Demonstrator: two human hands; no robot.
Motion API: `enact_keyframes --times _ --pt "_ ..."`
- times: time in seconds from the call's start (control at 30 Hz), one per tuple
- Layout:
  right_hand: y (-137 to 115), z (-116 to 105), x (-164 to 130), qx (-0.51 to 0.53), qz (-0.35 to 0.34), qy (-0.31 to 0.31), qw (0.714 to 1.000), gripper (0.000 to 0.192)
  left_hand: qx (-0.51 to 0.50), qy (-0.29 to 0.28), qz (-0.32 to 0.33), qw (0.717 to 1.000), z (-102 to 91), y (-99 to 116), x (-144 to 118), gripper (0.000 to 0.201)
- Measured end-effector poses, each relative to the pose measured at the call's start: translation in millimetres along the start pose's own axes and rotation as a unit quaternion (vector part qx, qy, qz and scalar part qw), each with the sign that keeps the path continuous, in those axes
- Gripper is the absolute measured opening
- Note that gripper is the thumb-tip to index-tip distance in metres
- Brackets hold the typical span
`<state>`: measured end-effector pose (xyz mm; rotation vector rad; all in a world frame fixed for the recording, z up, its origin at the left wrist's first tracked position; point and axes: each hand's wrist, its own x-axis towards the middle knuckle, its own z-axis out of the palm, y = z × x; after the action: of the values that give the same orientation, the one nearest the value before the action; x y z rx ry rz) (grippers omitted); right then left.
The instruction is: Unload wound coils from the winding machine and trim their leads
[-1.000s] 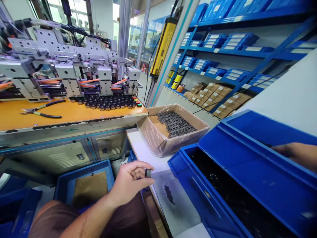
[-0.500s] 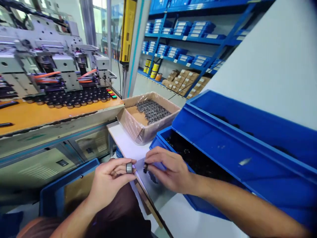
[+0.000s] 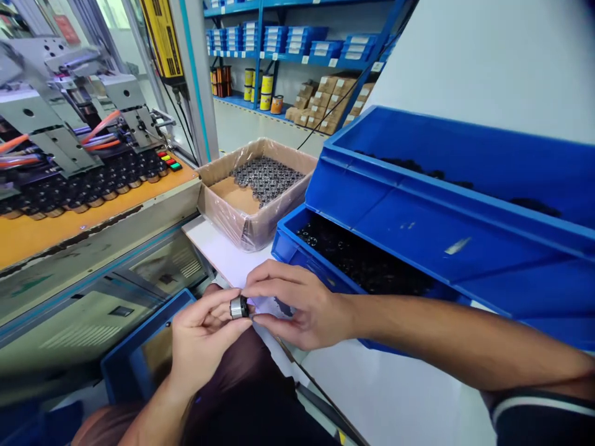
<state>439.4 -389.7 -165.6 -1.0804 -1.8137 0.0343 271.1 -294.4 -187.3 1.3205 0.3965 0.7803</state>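
Note:
My left hand [image 3: 202,337] pinches a small metal ring part [image 3: 238,307] between thumb and fingers, above my lap. My right hand [image 3: 297,303] meets it from the right, its fingertips touching the same ring. What the right hand's fingers hold is hidden; a small dark piece may be between them. Both hands hover over the near edge of a white table [image 3: 218,251]. Just right of them stands a blue bin [image 3: 297,248] with black ring parts [image 3: 362,260] in it.
A plastic-lined cardboard box [image 3: 251,223] of dark parts stands behind the hands. A second blue bin [image 3: 446,173] is stacked at right. The orange-topped machine bench [image 3: 69,217] with rows of black parts is at left. A blue tray [image 3: 134,353] lies below.
My right hand came out of the upper blue bin, moved left and closed in on the ring held by my left hand. The view swung to the right.

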Motion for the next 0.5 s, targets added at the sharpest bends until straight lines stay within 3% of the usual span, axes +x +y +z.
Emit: enact_keyframes --times 0.17,0.5 --pt "0.4 -0.8 -1.2 -0.095 -0.052 0.013 0.994 0.018 0.01 0.008 0.002 1.0 -1.6 1.7 -3.1 0.046" --pt "1.5 -1.8 1.5 -0.154 -0.124 -0.02 0.98 0.023 0.045 -0.004 -0.022 0.999 -6.1 1.0 -7.0 0.039"
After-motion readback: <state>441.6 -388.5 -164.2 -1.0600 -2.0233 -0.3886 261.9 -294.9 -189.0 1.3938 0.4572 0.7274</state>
